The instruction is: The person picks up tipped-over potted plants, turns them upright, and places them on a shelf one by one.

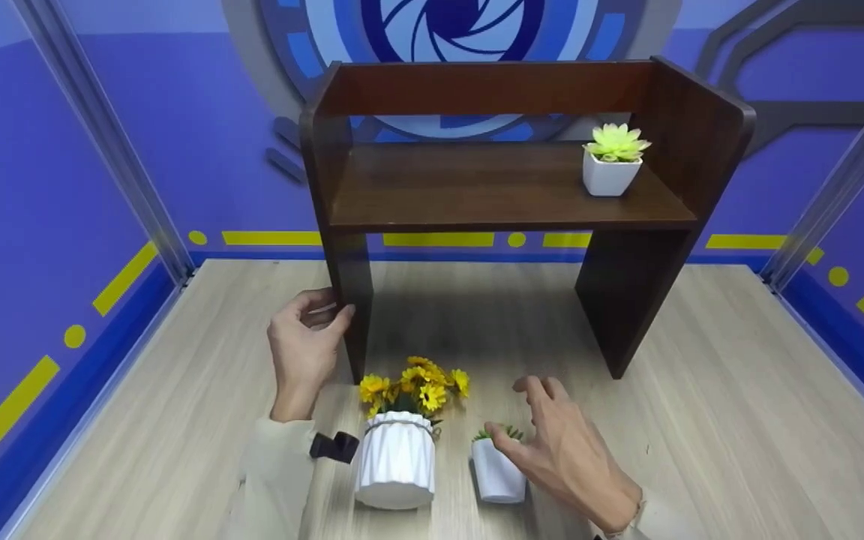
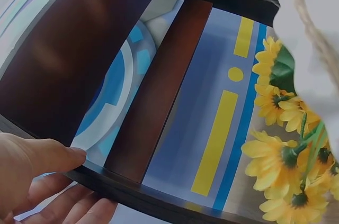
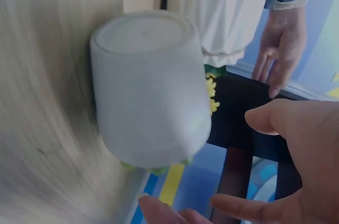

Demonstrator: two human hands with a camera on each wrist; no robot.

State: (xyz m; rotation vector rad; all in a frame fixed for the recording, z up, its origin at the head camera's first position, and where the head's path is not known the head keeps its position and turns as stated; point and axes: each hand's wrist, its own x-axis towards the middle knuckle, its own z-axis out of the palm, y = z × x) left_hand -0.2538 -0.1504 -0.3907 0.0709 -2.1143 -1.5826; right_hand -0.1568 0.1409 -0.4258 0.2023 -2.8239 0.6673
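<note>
A dark brown wooden shelf (image 1: 507,184) stands on the table. My left hand (image 1: 306,345) pinches the front edge of its left side panel, thumb inside and fingers outside, as the left wrist view shows. A white ribbed pot (image 1: 396,461) of yellow flowers (image 1: 424,382) lies on its side near that hand, its base towards me. Beside it a smaller white pot (image 1: 498,474) with a green succulent (image 1: 511,431) also lies on its side. Over this smaller pot hovers my right hand (image 1: 571,454), its fingers spread and loosely bent; the right wrist view shows a gap between them.
A potted pale-green succulent (image 1: 612,169) stands upright at the right end of the shelf board. Blue panels (image 1: 49,187) with yellow marks enclose the wooden tabletop (image 1: 709,420) at the back and sides. Metal posts (image 1: 117,150) rise at the back corners.
</note>
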